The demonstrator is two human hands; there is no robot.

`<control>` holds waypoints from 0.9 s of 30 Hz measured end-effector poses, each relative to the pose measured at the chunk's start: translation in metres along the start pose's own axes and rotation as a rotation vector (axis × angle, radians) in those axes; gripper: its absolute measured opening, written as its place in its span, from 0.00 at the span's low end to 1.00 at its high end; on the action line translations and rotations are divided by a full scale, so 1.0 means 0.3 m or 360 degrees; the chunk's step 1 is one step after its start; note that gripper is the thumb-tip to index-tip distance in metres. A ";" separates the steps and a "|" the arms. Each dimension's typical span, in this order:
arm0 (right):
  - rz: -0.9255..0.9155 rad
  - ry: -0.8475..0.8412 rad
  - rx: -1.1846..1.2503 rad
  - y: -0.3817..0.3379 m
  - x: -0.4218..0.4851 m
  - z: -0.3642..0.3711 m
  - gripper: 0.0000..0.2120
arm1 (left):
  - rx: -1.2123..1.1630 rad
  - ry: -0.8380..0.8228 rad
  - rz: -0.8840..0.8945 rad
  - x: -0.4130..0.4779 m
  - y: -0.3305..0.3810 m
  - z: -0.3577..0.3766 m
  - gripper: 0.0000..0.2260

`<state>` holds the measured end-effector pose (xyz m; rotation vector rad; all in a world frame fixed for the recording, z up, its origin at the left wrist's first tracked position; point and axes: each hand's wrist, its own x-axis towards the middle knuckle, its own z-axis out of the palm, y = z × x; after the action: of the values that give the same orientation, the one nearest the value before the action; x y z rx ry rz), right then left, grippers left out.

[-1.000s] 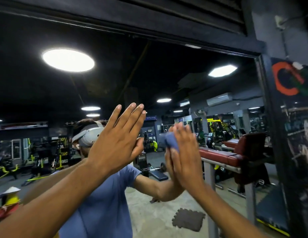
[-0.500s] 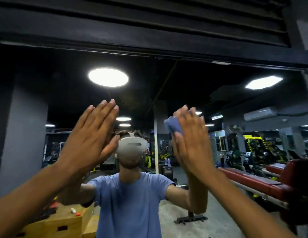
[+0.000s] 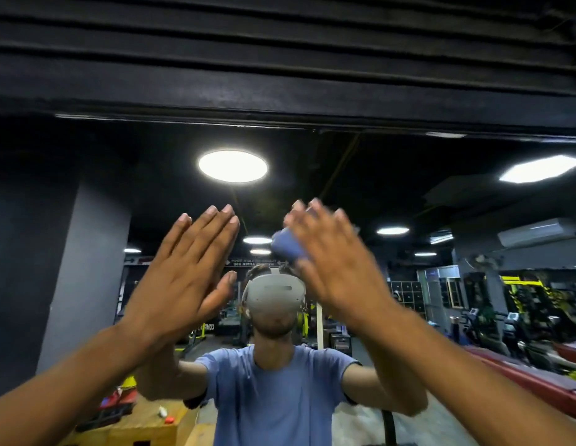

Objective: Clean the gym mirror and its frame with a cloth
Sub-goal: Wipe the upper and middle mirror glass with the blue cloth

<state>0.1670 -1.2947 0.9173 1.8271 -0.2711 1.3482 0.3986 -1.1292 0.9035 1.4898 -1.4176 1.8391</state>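
The gym mirror (image 3: 392,175) fills the view ahead, with its black frame (image 3: 280,101) running across the top. My right hand (image 3: 334,262) presses a blue cloth (image 3: 288,246) flat against the glass with straight fingers; the hand is motion-blurred and most of the cloth is hidden under it. My left hand (image 3: 187,272) is flat on the mirror to the left, fingers straight and together, holding nothing. My own reflection in a blue shirt shows between the arms.
Black horizontal slats (image 3: 280,33) sit above the frame. The glass reflects ceiling lights, a grey pillar (image 3: 84,268) at left, a yellow wooden box (image 3: 145,426) at lower left, and red benches (image 3: 537,378) and machines at right.
The view has swung left and upward along the mirror. My right hand has wiped the cloth leftward and up, closer to the left hand, which stays flat on the glass.
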 end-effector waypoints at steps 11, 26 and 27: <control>0.0142 0.0107 0.0170 -0.267 0.382 0.019 0.28 | -0.0144 0.0094 0.0034 0.015 -0.153 -0.042 0.30; 0.0698 0.0196 0.0105 -0.444 0.676 0.041 0.29 | -0.0087 0.0012 0.0162 -0.047 -0.303 -0.022 0.32; 0.0549 0.0108 0.0130 -0.438 0.658 0.031 0.28 | -0.0102 0.0018 0.0160 -0.052 -0.312 -0.023 0.32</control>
<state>0.3317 -1.1613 1.0241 1.8555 -0.5204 1.6752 0.4740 -1.0796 0.9331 1.3988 -1.5572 1.8386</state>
